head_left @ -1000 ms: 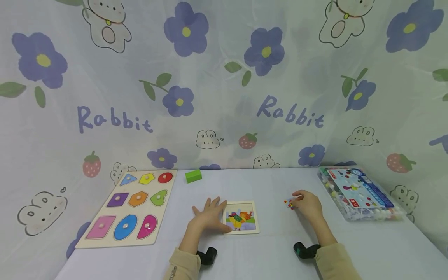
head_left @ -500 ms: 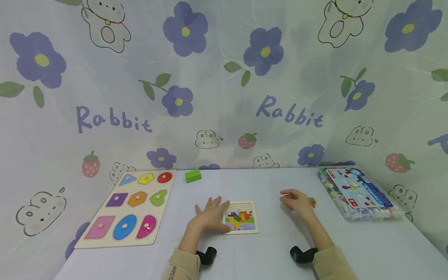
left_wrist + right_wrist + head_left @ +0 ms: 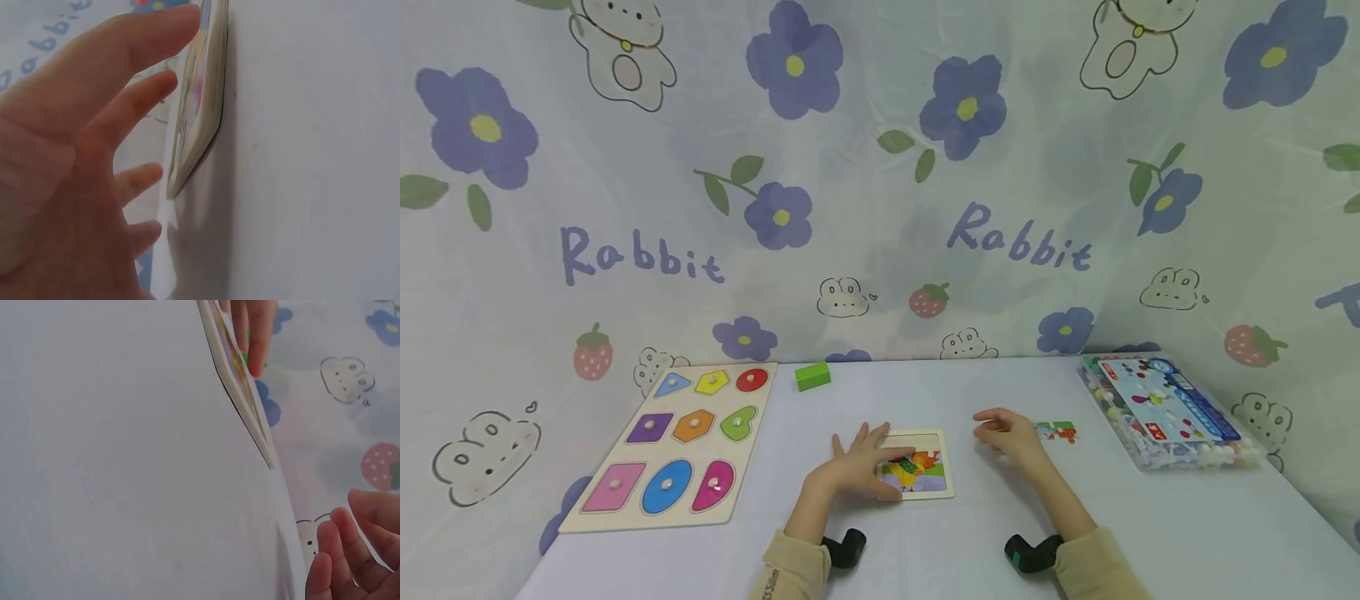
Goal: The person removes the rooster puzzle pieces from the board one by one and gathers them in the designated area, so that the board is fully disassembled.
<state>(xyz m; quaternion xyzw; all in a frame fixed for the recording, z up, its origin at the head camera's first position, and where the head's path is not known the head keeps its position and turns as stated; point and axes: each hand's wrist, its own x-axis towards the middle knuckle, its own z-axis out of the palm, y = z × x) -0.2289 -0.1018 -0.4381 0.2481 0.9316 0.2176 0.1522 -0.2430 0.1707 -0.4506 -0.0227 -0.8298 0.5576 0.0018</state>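
In the head view my left hand (image 3: 850, 471) lies over the left edge of a small wooden puzzle tray (image 3: 949, 475), fingers spread and the index finger above its colourful picture. The left wrist view has my thumb at the rim of the tray (image 3: 214, 94). To the tray's right is my right hand (image 3: 1011, 437), off the tray, fingers loosely bent. Nothing shows between the fingers of my right hand (image 3: 359, 556) in the right wrist view. Colourful puzzle pieces (image 3: 1058, 432) lie on the table just right of that hand. Whatever is beneath the right palm is hidden.
A wooden shape board (image 3: 700, 467) with knobbed pieces lies at the left. Near the back edge sits a green block (image 3: 812, 377). A clear plastic case (image 3: 1172, 412) of small coloured parts is at the right. A patterned cloth (image 3: 880, 183) hangs behind the table.
My right hand has moved left, away from the puzzle pieces, uncovering them. My left index finger has shifted right over the picture; the tray has stayed almost in place.
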